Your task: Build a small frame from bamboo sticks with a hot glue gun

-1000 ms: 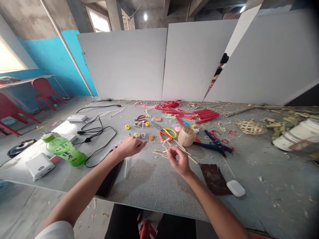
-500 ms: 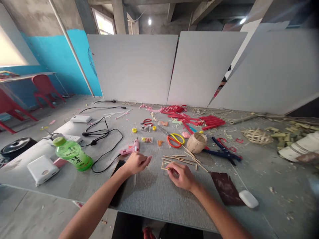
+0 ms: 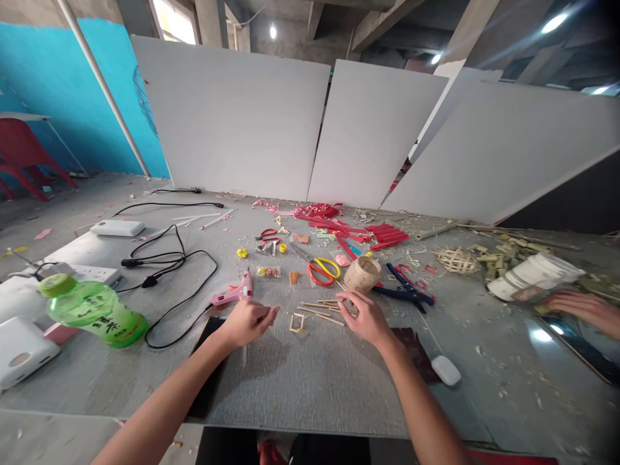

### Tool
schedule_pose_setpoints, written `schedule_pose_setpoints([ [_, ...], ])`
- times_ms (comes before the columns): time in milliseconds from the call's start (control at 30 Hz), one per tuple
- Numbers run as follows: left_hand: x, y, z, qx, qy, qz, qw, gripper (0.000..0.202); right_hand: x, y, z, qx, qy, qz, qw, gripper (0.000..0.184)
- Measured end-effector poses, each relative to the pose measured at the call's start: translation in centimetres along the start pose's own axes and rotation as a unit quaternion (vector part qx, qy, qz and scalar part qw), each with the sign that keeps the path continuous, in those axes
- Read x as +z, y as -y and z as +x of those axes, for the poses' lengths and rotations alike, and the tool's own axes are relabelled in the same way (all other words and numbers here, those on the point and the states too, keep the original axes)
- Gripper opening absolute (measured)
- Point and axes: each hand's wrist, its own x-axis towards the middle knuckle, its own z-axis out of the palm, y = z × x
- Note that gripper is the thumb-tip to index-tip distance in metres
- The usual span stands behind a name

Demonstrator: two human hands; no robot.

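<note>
My left hand (image 3: 249,321) hovers just above the grey table (image 3: 310,381), fingers loosely extended and together, holding nothing. It is beside a black phone (image 3: 209,358) and a pink glue gun (image 3: 235,294). A small square frame of thin sticks (image 3: 297,321) lies on the table between my hands, touched by neither. My right hand (image 3: 365,315) reaches forward, its bent fingertips resting on a loose bunch of thin bamboo sticks (image 3: 322,309). Just beyond them stands a short bamboo cup (image 3: 362,272).
Yellow-handled scissors (image 3: 323,268), blue pliers (image 3: 405,290), red strips (image 3: 368,231) and scraps lie further back. A green bottle (image 3: 94,311), cables (image 3: 169,258) and white power banks are on the left. Another person's hand (image 3: 584,307) rests at the right near a white jar (image 3: 533,274).
My right hand set the small stick frame down on the table, let go, and moved forward to the loose sticks. The left hand stayed close to the phone. The view shifted left.
</note>
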Motion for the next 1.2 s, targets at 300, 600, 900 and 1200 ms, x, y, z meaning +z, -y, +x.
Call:
schedule_pose_setpoints([
  [300,-0.1,0.3,-0.4,-0.013,-0.026,-0.017,0.999,0.051,0.3,0.2,-0.5,0.024,0.081,-0.046,0.995,0.023],
  [600,-0.3,0.2,-0.4,-0.037,-0.02,-0.023,0.999,0.049,-1.0,-1.0,-0.8,0.053,0.081,-0.074,0.993,0.031],
  [900,-0.3,0.3,-0.4,-0.03,-0.028,-0.023,0.999,0.047,-1.3,-1.3,-0.8,0.056,0.079,-0.081,0.992,0.025],
  [1200,-0.1,0.3,-0.6,-0.014,-0.016,-0.036,0.999,0.045,1.2,0.6,0.0,0.028,0.087,-0.095,0.991,0.019],
])
